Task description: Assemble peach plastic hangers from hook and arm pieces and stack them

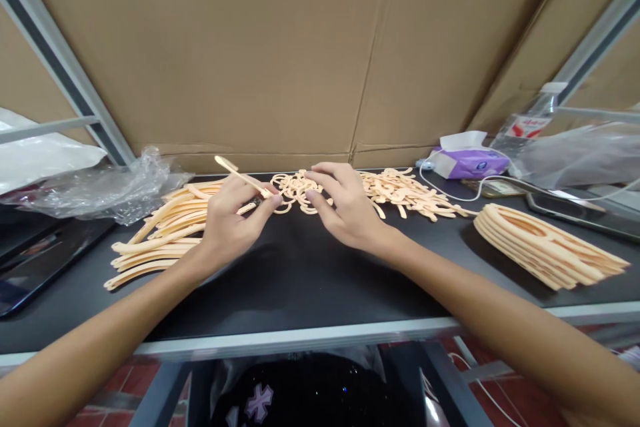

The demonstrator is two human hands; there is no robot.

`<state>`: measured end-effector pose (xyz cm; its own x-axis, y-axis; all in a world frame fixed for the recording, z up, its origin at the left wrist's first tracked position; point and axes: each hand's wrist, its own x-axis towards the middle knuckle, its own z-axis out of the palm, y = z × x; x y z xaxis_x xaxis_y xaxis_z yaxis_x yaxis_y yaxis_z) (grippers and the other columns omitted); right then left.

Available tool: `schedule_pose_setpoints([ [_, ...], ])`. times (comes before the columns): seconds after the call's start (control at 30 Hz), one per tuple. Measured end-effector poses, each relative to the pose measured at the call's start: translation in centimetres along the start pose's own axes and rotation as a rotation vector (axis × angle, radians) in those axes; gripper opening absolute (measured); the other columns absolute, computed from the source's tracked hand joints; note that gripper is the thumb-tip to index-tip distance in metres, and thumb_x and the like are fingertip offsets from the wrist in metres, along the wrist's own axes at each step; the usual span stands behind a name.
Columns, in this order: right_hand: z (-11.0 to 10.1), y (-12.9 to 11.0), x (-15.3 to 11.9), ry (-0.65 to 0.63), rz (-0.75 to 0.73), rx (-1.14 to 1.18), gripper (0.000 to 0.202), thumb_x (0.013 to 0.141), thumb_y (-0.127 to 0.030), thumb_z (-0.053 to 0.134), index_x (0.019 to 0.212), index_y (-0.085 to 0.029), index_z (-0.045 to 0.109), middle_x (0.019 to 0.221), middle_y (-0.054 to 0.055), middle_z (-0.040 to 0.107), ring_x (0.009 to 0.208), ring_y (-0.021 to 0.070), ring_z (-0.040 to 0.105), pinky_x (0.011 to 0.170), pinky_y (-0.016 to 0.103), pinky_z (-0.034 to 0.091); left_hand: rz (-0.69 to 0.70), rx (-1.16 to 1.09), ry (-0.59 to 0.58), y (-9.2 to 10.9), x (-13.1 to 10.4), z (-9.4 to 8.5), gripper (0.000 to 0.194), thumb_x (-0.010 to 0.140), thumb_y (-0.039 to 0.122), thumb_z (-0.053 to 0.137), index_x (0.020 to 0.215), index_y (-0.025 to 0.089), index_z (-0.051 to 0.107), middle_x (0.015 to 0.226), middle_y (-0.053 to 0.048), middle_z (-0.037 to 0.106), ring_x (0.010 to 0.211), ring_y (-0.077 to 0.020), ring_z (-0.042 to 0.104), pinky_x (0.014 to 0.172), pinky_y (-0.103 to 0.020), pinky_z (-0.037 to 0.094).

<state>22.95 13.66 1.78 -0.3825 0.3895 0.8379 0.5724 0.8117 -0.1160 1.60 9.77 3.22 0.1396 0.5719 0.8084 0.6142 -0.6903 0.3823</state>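
A long, thin cream-coloured strip is pinched between the thumb and fingers of my left hand; its far end points up and to the left. My right hand has its fingers spread, with the fingertips over a small heap of cream ring-shaped pieces. Whether those fingertips touch a ring I cannot tell. Beneath and left of my left hand lie several long curved cream pieces. Short cream pieces are heaped just right of my right hand.
A stack of cream looped frames sits at the right. Behind it are a purple tissue pack, a white cable, a plastic bottle and a phone-like dark device. Clear plastic wrap lies left. Cardboard walls the back.
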Motion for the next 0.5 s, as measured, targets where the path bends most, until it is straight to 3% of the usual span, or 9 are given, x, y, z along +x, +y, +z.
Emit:
schedule_pose_setpoints([
  [0.07,0.0,0.4,0.0,-0.031,0.037,-0.033,0.028,0.099,-0.03,0.049,0.117,-0.018,0.066,0.12,0.014,0.064,0.114,0.0266,0.056,0.097,0.044,0.043,0.176,0.166,0.053,-0.3,-0.1,0.0,0.02,0.088,0.032,0.064,0.074,0.017,0.064,0.08,-0.005,0.067,0.082,-0.0204,0.06,0.081,-0.037,0.049],
  [0.13,0.2,0.8,-0.2,-0.117,0.052,-0.056,0.026,0.099,-0.029,0.049,0.114,-0.018,0.067,0.118,0.013,0.066,0.112,0.0266,0.056,0.095,0.044,0.042,0.278,0.258,0.025,-0.7,-0.3,0.1,0.022,0.091,0.029,0.06,0.072,0.018,0.058,0.078,-0.005,0.064,0.08,-0.0207,0.057,0.08,-0.038,0.048],
  [0.3,1.2,0.8,-0.9,-0.346,0.0,-0.042,0.024,0.099,-0.027,0.048,0.108,-0.016,0.067,0.112,0.012,0.067,0.107,0.025,0.057,0.095,0.043,0.041,0.317,0.298,-0.112,-0.7,-0.6,0.3,0.015,0.096,0.024,0.05,0.084,0.017,0.056,0.086,-0.008,0.062,0.085,-0.0219,0.055,0.08,-0.039,0.048],
  [0.5,1.6,-1.6,-1.3,-0.522,-0.1,0.06,0.026,0.099,-0.029,0.05,0.112,-0.013,0.067,0.111,0.012,0.068,0.106,0.0245,0.059,0.096,0.042,0.044,0.404,0.331,-0.138,-0.7,-0.3,-0.2,0.014,0.094,0.015,0.047,0.102,0.015,0.058,0.097,-0.011,0.065,0.093,-0.0238,0.058,0.086,-0.039,0.049],
])
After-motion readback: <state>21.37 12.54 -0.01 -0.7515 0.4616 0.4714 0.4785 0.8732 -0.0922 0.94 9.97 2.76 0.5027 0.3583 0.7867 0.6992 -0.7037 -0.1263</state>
